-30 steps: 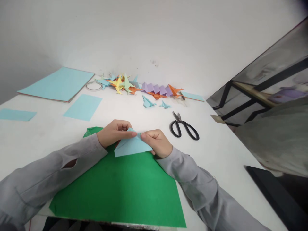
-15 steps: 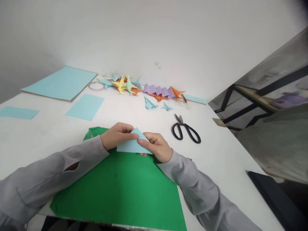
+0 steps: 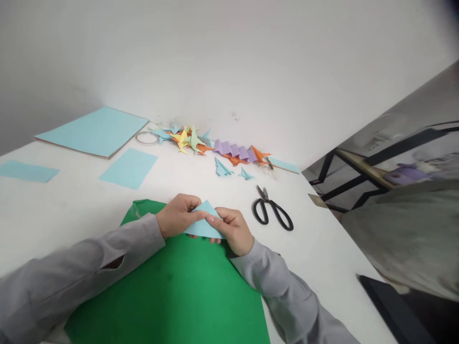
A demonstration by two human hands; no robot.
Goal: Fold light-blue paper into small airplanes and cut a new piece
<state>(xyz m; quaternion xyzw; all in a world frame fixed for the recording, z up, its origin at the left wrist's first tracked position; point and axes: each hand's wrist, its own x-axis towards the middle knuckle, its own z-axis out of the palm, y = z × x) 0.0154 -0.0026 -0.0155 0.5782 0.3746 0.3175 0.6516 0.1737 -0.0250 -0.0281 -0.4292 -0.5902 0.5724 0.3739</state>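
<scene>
While the left hand (image 3: 179, 216) pinches the paper (image 3: 204, 231) with its thumb on top and fingers beneath, the right hand (image 3: 234, 229) grips it likewise from the other side, the two thumbs meeting near its middle. Held over the far part of the green sheet (image 3: 172, 296) on the tabletop (image 3: 315, 267), the folded piece points away from the person, its long edge nearest them. Scissors (image 3: 264, 196) lie to the right with blades parted, a blue sheet (image 3: 131, 168) to the left, and a purple strip (image 3: 234, 150) farther back.
</scene>
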